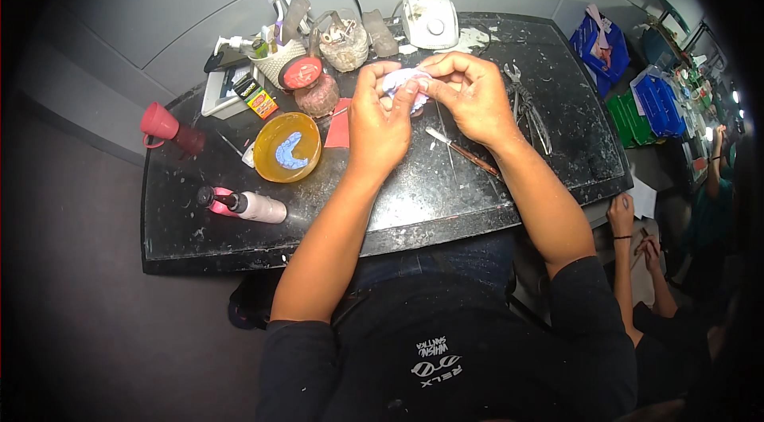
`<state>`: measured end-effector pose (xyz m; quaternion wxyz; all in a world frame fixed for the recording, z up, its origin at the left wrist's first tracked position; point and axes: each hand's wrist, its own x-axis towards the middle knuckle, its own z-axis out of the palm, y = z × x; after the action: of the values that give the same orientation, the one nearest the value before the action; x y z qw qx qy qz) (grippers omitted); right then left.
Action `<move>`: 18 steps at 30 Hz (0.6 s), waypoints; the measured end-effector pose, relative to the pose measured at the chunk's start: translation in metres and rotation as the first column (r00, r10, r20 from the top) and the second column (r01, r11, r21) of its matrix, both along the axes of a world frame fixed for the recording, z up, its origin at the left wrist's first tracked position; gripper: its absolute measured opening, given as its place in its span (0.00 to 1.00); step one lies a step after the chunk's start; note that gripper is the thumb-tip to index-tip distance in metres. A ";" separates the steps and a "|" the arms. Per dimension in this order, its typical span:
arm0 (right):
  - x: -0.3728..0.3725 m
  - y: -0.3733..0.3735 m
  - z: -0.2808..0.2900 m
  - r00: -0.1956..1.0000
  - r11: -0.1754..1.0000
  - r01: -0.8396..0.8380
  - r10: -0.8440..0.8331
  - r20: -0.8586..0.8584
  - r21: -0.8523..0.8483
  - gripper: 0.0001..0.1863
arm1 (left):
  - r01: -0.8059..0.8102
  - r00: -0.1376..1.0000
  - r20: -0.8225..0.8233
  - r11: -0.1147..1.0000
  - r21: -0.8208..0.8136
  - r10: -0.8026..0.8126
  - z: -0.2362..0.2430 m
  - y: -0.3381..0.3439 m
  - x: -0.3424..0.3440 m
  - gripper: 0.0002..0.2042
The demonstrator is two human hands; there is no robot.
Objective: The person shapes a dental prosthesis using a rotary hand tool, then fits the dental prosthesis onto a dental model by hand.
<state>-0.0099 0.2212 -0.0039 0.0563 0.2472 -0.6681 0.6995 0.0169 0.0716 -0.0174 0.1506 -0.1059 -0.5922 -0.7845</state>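
Over the middle of the black table, my left hand (pixel 379 115) and my right hand (pixel 475 99) grip a small pale white-and-lavender piece (pixel 403 80) together, thumbs pressed on its near side. Fingers cover much of it, so its exact kind is unclear. Below my right hand lies a knife with a whitish blade and brown handle (pixel 475 161). Metal pliers (pixel 532 115) rest to the right of that hand. Left of my left forearm stands a yellow bowl (pixel 269 166), holding a blue horseshoe-shaped dental cast (pixel 291 153). A red sheet (pixel 338 129) lies between the bowl and my left wrist.
A pink bottle with a dark top (pixel 263 207) lies near the front left, and a red mug (pixel 161 121) sits at the left edge. Jars (pixel 344 46) and a white control box (pixel 430 20) line the back. At right, another person's hands (pixel 621 215) are beside the table.
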 end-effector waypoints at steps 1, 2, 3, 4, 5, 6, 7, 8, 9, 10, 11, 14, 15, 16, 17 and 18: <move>0.002 0.000 0.001 1.000 1.000 0.012 -0.012 -0.016 -0.019 0.06 | -0.001 1.000 0.000 1.000 0.001 0.001 -0.002 -0.003 -0.002 0.05; 0.003 -0.001 0.003 0.999 0.999 0.021 -0.022 -0.033 -0.039 0.06 | 0.004 1.000 -0.021 0.996 -0.089 -0.005 -0.004 -0.008 -0.005 0.05; 0.003 -0.001 0.005 0.999 0.999 0.018 -0.019 -0.034 -0.038 0.06 | 0.006 0.999 -0.041 0.984 -0.179 -0.014 -0.005 -0.012 -0.007 0.05; 0.003 -0.001 0.006 1.000 1.000 -0.011 0.011 -0.016 -0.028 0.05 | 0.003 0.999 -0.041 0.984 -0.178 -0.010 -0.008 -0.014 -0.008 0.05; 0.003 0.000 0.006 0.999 0.999 -0.037 0.037 0.002 -0.018 0.05 | 0.015 0.998 -0.061 0.985 -0.172 -0.026 -0.007 -0.014 -0.008 0.05; 0.002 0.001 0.005 0.999 0.999 -0.038 0.038 0.003 -0.016 0.05 | 0.027 0.996 -0.082 0.986 -0.167 -0.041 -0.007 -0.014 -0.008 0.06; 0.001 0.002 0.003 0.999 0.999 -0.044 0.045 0.013 -0.006 0.05 | 0.026 0.996 -0.081 0.986 -0.166 -0.040 -0.006 -0.014 -0.007 0.06; 0.001 0.002 0.001 0.998 0.999 -0.050 0.050 0.024 0.003 0.05 | 0.026 0.997 -0.064 0.985 -0.172 -0.037 -0.005 -0.013 -0.005 0.06; 0.001 0.002 0.000 0.998 0.999 -0.050 0.050 0.025 0.003 0.05 | 0.026 0.998 -0.047 0.983 -0.179 -0.035 -0.004 -0.013 -0.004 0.06; 0.002 0.001 0.000 0.999 0.999 -0.046 0.046 0.024 -0.001 0.05 | 0.026 0.998 -0.046 0.984 -0.179 -0.035 -0.005 -0.013 -0.004 0.06; 0.002 0.001 0.000 0.999 0.999 -0.044 0.044 0.020 -0.004 0.05 | 0.037 0.997 -0.053 0.984 -0.174 -0.047 -0.006 -0.015 -0.005 0.06; 0.002 0.003 0.006 0.998 0.999 -0.051 0.050 0.031 0.008 0.06 | 0.094 0.994 -0.046 0.992 -0.085 -0.098 -0.003 -0.014 -0.007 0.08; 0.002 0.003 0.007 0.998 0.999 -0.050 0.050 0.031 0.009 0.06 | 0.139 0.990 -0.034 0.990 0.001 -0.139 -0.001 -0.012 -0.008 0.09; 0.003 0.003 0.008 1.000 1.000 0.002 -0.002 0.018 -0.012 0.06 | 0.140 0.990 -0.034 0.990 0.003 -0.139 0.001 -0.012 -0.006 0.09; 0.003 0.004 0.009 0.999 0.998 0.054 -0.053 0.005 -0.034 0.06 | 0.147 0.989 0.005 0.989 -0.037 -0.147 0.005 -0.013 -0.002 0.10; 0.003 0.005 0.011 0.997 0.997 0.069 -0.069 0.020 -0.019 0.07 | 0.155 0.987 0.045 0.985 -0.075 -0.152 0.007 -0.013 0.000 0.12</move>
<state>-0.0065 0.2263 0.0069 0.0765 0.2169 -0.6697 0.7061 0.0170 0.0584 -0.0106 0.0739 -0.1419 -0.6154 -0.7718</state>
